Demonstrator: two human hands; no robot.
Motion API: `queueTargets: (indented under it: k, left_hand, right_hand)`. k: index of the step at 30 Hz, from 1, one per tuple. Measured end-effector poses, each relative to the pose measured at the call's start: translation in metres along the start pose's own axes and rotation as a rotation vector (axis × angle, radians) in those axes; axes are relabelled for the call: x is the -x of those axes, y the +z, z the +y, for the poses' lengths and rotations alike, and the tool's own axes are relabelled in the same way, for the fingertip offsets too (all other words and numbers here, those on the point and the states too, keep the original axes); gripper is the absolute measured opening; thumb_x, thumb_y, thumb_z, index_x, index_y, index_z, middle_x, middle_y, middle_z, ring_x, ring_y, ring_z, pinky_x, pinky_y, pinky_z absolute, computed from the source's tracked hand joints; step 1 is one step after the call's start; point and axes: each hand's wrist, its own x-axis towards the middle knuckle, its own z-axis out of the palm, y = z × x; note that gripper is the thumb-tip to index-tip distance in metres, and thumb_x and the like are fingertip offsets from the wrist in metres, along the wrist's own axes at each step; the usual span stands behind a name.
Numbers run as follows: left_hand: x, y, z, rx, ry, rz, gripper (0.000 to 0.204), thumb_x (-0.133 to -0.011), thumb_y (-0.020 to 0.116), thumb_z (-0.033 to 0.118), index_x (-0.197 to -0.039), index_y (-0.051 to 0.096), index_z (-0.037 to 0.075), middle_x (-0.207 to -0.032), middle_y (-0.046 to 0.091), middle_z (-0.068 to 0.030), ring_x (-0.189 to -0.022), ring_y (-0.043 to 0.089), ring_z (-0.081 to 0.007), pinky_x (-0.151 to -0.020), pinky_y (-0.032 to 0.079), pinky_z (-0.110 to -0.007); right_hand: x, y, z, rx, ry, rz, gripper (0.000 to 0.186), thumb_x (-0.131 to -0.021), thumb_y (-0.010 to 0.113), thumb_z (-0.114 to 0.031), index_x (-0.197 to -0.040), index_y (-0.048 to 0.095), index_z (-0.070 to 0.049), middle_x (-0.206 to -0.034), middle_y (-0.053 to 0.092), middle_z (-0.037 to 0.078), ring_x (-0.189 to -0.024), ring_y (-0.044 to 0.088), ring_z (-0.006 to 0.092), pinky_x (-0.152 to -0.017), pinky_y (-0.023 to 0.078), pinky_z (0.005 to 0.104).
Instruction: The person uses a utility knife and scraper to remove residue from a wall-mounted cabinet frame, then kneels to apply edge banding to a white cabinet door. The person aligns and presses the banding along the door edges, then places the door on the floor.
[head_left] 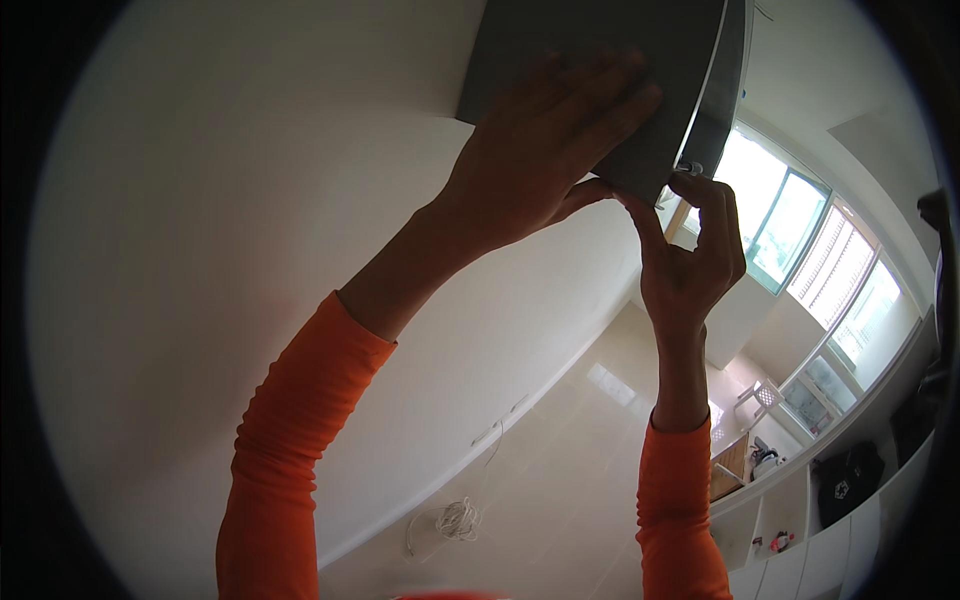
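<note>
A dark grey panel (600,30), like the side or door of a wall-mounted box, stands out from the white wall at the top of the view. My left hand (550,140) lies against its face with the fingers stretched out, their tips a little blurred. At the panel's lower right corner my right hand (695,240) pinches with thumb and forefinger. The thumb is under the bottom edge. Close to the forefinger is a small metal fitting (690,168) at the panel's side, partly hidden. A pale strip runs along that edge.
White wall (200,250) fills the left side. Below, a coiled pale cable (459,520) lies on the tiled floor (560,470). Bright windows (790,220) stand at the right. White shelving (785,510) with a black cloth item (848,485) is at lower right.
</note>
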Motion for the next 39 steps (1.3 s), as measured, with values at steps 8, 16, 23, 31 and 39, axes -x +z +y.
queueTargets:
  k: [8,16,23,31,39]
  left_hand:
    - [0.015,0.015,-0.004,0.103,-0.023,0.03,0.092,-0.074,0.085,0.034,-0.155,0.045,0.02,-0.161,0.044,-0.0038,-0.147,0.043,-0.0265,-0.123,0.036,-0.05]
    - [0.052,-0.01,-0.046,-0.154,-0.151,0.107,0.071,-0.083,0.082,0.02,-0.148,0.054,0.017,-0.152,0.052,-0.0076,-0.132,0.058,-0.0276,-0.109,0.053,-0.044]
    - [0.102,-0.007,0.021,0.519,-0.994,0.332,0.029,-0.104,0.057,0.005,-0.131,0.066,0.0,-0.114,0.071,-0.0141,-0.107,0.07,-0.0233,-0.091,0.061,-0.035]
    - [0.061,0.014,0.008,1.227,-1.178,0.333,0.085,-0.097,0.055,0.012,-0.164,0.005,-0.003,-0.133,0.053,-0.0149,-0.112,0.057,-0.0206,-0.104,0.049,-0.037]
    - [0.043,-0.009,0.012,1.288,-1.16,0.071,0.102,-0.1,0.053,0.006,-0.155,-0.033,0.002,-0.101,0.067,-0.0181,-0.084,0.067,-0.0261,-0.091,0.054,-0.039]
  right_hand:
    - [0.01,0.003,-0.001,0.022,0.019,0.002,0.04,-0.076,0.092,-0.011,-0.107,0.068,-0.002,-0.102,0.072,0.011,-0.094,0.071,0.0266,-0.082,0.056,0.0376]
    - [0.003,0.006,-0.006,0.087,0.059,-0.033,0.032,-0.079,0.088,-0.006,-0.106,0.071,-0.003,-0.099,0.073,0.009,-0.097,0.071,0.0247,-0.088,0.056,0.04]
    - [0.0,0.006,0.001,0.142,0.05,-0.076,0.028,-0.082,0.086,-0.008,-0.106,0.072,-0.004,-0.098,0.074,0.008,-0.095,0.071,0.0226,-0.085,0.055,0.0393]
    - [-0.014,0.019,-0.007,0.11,0.076,-0.092,0.024,-0.086,0.083,-0.009,-0.107,0.071,-0.004,-0.101,0.075,0.007,-0.094,0.071,0.022,-0.086,0.055,0.0391]
    - [-0.017,0.025,-0.012,0.121,0.104,-0.086,0.024,-0.087,0.082,-0.006,-0.107,0.071,-0.005,-0.1,0.074,0.007,-0.094,0.071,0.0213,-0.087,0.056,0.0391]
